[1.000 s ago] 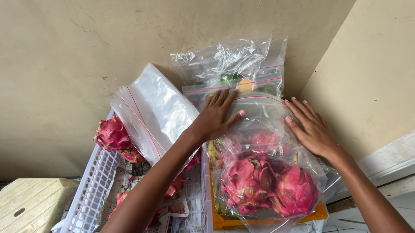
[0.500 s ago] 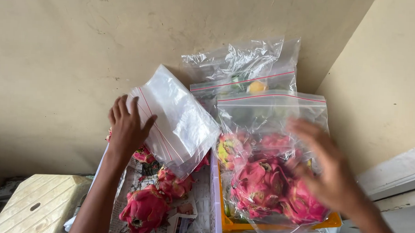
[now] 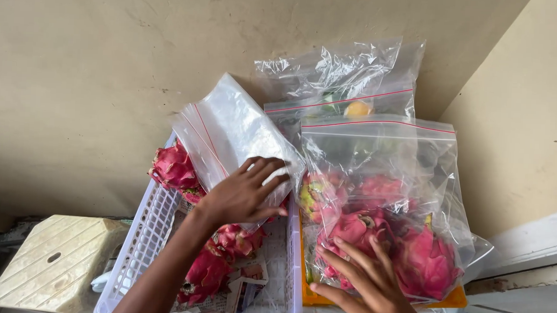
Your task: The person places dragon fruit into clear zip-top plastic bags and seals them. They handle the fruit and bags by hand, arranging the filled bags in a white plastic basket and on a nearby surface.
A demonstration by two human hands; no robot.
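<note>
My left hand (image 3: pixel 244 192) lies flat, fingers spread, on a stack of empty clear zip bags (image 3: pixel 229 132) that leans over a white plastic basket (image 3: pixel 143 244). Pink dragon fruits (image 3: pixel 214 266) lie in that basket under the hand, one more (image 3: pixel 171 167) at its far edge. My right hand (image 3: pixel 367 282) rests with spread fingers on the front of a filled zip bag (image 3: pixel 383 198) holding several dragon fruits (image 3: pixel 424 260). That bag stands in an orange tray (image 3: pixel 454 300). Neither hand grips anything.
Behind the filled bag stands another clear zip bag (image 3: pixel 344 78) with a yellow-orange fruit (image 3: pixel 357 108) inside, against the beige wall. A cream plastic stool (image 3: pixel 58 262) sits at the lower left. Newspaper (image 3: pixel 241 286) lines the basket. A white ledge (image 3: pixel 531 242) runs at right.
My left hand moved off the filled bag to the stack of empty bags and now presses lower on it. My right hand slid down to the bag's front.
</note>
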